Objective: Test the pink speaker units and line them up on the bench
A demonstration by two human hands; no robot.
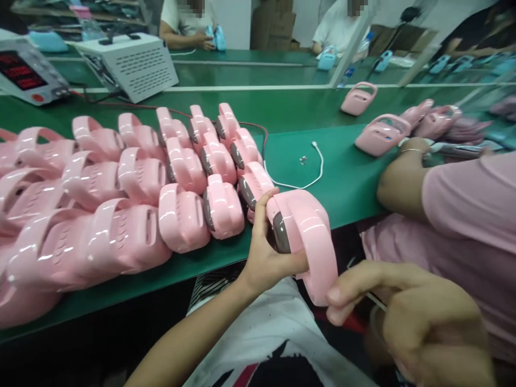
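A glossy pink plastic housing with a broad arched handle [318,242] and a dark grey end panel is tilted in my left hand [268,258]. Fingers lie behind it, and the thumb reaches under the arch. My right hand [419,312] is close to the camera, thumb and forefinger pinched together at the handle's lower edge. Whether they grip that edge or something small cannot be made out. A thin pale rod [377,301] shows beside the right forefinger. Rows of similar pink housings [223,207] stand on the green bench [290,209] to the left.
A white cable [321,166] curls on the bench near small metal bits [303,159]. Behind stand a grey vented box [141,64] and a power supply [30,70] with red digits. A co-worker's pink sleeve [471,199] is close at right, by more pink housings [382,134]. People sit opposite.
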